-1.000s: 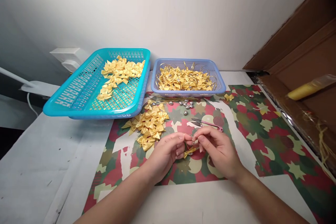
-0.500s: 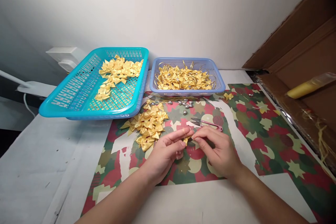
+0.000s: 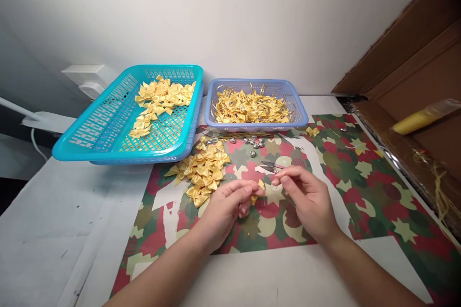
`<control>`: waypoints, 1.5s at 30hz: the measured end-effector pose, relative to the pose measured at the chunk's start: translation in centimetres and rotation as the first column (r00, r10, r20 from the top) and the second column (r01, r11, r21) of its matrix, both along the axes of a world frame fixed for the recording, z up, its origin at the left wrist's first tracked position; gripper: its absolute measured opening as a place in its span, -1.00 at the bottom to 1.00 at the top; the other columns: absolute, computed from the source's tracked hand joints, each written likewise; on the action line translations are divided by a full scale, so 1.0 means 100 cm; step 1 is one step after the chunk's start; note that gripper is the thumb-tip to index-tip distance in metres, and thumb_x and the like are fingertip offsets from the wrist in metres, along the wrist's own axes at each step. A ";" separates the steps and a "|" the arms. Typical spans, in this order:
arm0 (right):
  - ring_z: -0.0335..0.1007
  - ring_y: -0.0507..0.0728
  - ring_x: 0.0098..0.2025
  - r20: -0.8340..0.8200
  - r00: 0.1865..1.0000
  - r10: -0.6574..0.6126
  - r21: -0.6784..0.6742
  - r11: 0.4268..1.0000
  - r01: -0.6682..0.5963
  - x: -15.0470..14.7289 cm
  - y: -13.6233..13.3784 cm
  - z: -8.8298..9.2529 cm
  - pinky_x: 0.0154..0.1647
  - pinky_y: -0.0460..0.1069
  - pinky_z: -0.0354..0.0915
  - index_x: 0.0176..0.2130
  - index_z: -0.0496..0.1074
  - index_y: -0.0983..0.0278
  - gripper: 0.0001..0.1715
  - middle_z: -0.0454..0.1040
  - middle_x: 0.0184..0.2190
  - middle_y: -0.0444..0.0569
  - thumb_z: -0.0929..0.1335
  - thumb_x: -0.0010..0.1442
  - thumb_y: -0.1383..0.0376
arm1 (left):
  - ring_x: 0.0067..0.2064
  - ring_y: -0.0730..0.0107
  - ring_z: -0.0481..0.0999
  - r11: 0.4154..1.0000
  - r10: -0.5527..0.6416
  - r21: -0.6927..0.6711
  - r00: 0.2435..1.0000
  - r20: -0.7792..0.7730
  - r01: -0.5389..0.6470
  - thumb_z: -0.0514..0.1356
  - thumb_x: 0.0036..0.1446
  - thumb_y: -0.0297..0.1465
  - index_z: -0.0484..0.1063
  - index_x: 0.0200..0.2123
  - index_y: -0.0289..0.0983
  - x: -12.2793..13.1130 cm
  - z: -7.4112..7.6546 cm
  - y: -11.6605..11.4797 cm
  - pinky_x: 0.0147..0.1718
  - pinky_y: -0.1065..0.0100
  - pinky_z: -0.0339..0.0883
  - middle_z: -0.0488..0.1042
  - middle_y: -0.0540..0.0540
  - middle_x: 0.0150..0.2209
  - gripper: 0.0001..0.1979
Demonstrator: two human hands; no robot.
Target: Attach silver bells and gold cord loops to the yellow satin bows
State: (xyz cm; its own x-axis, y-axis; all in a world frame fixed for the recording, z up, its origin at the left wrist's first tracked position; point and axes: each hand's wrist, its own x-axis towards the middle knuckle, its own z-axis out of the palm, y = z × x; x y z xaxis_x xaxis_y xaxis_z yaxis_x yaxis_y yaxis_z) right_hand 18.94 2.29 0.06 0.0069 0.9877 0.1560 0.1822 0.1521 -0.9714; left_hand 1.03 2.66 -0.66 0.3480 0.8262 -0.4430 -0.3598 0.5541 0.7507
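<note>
My left hand [image 3: 228,206] is closed, thumb against fingers, on a yellow ribbon bow [image 3: 261,185] whose tips stick out past the fingertips. To its right, my right hand [image 3: 311,201] is in a pinch, a little apart from the bow. Whatever lies between its fingertips is too fine to make out. Just behind the right fingers lie small thread snips [image 3: 271,166], their handle mostly covered by the hand. Left of my left hand is a heap of yellow satin bows [image 3: 205,170]. Several small silver bells [image 3: 253,154] lie beyond the snips.
A turquoise basket [image 3: 118,154] with bows stands at the left, stacked on another. At the back, a blue-violet basket [image 3: 256,127] holds bows with gold cords. Gold strands [image 3: 248,135] lie before it. A single bow [image 3: 312,131] and a cardboard box [image 3: 403,139] are at the right.
My right hand has moved right, away from the bow, and now covers the snips' handle. The left hand keeps the bow, its fingers slightly more closed.
</note>
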 end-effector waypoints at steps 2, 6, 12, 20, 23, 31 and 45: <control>0.36 0.01 -0.41 -0.119 0.988 -0.098 -0.073 0.993 0.090 0.002 0.004 -0.003 -0.40 -0.11 0.29 -0.27 0.48 0.15 -0.88 0.53 -0.40 -0.14 0.33 0.29 0.22 | -0.58 0.64 0.08 0.998 0.032 -0.058 0.998 0.051 -0.029 0.33 0.00 -0.28 0.56 -0.41 -0.30 -0.002 0.000 0.002 -0.57 0.50 -0.02 0.52 -0.05 -0.41 -0.82; 0.25 -0.01 -0.50 -0.285 0.941 -0.184 -0.154 0.977 0.144 0.004 0.010 -0.006 -0.48 -0.11 0.26 -0.32 0.47 0.20 -0.84 0.53 -0.40 -0.09 0.37 0.22 0.17 | -0.57 0.63 0.08 0.997 -0.067 -0.036 0.993 -0.092 0.064 0.31 0.02 -0.32 0.55 -0.36 -0.32 -0.005 0.003 0.002 -0.58 0.49 -0.06 0.54 -0.08 -0.39 -0.83; 0.23 -0.03 -0.54 -0.372 0.903 -0.214 -0.142 0.975 0.173 0.008 0.014 0.000 -0.52 -0.11 0.23 -0.34 0.46 0.21 -0.84 0.49 -0.43 -0.11 0.41 0.16 0.17 | -0.52 0.56 0.28 0.958 -0.260 0.047 0.925 -0.278 0.284 0.20 0.10 -0.42 0.48 -0.02 -0.30 -0.008 0.009 0.003 -0.57 0.45 -0.01 0.61 -0.19 -0.14 -0.66; 0.20 -0.06 -0.54 -0.376 0.904 -0.201 -0.134 0.978 0.162 0.011 0.018 -0.003 -0.51 -0.14 0.21 -0.34 0.46 0.22 -0.86 0.50 -0.41 -0.12 0.40 0.19 0.19 | -0.39 0.45 0.46 0.940 -0.297 0.059 0.888 -0.350 0.337 0.18 0.09 -0.47 0.45 -0.04 -0.30 -0.006 0.013 0.004 -0.56 0.47 0.03 0.62 -0.18 -0.15 -0.68; 0.20 -0.05 -0.55 -0.357 0.911 -0.206 -0.133 0.977 0.168 0.010 0.018 -0.005 -0.52 -0.13 0.21 -0.33 0.44 0.22 -0.84 0.50 -0.40 -0.11 0.40 0.18 0.17 | -0.35 0.43 0.48 0.940 -0.294 0.064 0.892 -0.343 0.335 0.17 0.12 -0.48 0.43 -0.05 -0.30 -0.006 0.013 0.004 -0.55 0.47 0.05 0.62 -0.18 -0.15 -0.70; 0.21 -0.04 -0.54 -0.325 0.923 -0.205 -0.130 0.977 0.171 0.011 0.019 -0.006 -0.53 -0.11 0.22 -0.33 0.42 0.22 -0.80 0.49 -0.39 -0.08 0.39 0.17 0.14 | -0.25 0.35 0.54 0.948 -0.280 0.061 0.908 -0.313 0.313 0.21 0.13 -0.43 0.47 -0.10 -0.32 -0.005 0.014 0.003 -0.38 0.44 0.22 0.62 -0.19 -0.18 -0.75; 0.19 -0.06 -0.62 -0.303 0.950 0.068 -0.100 0.990 -0.102 0.003 0.004 -0.003 -0.55 -0.10 0.25 -0.29 0.45 0.19 -0.81 0.55 -0.37 -0.11 0.35 0.27 0.13 | -0.40 0.38 0.48 0.924 -0.281 0.181 0.919 -0.277 0.337 0.30 0.09 -0.24 0.52 -0.11 -0.28 0.001 0.015 -0.002 -0.44 0.41 0.24 0.58 -0.13 -0.32 -0.68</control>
State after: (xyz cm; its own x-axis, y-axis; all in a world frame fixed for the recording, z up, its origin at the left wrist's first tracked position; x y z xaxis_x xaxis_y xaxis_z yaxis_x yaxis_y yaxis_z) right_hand 19.27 2.70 -0.20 -0.0487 0.9977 0.0470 -0.1275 0.0405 -0.9910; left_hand 1.14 2.49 0.85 0.5072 0.7806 -0.3654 0.0100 0.4186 0.9081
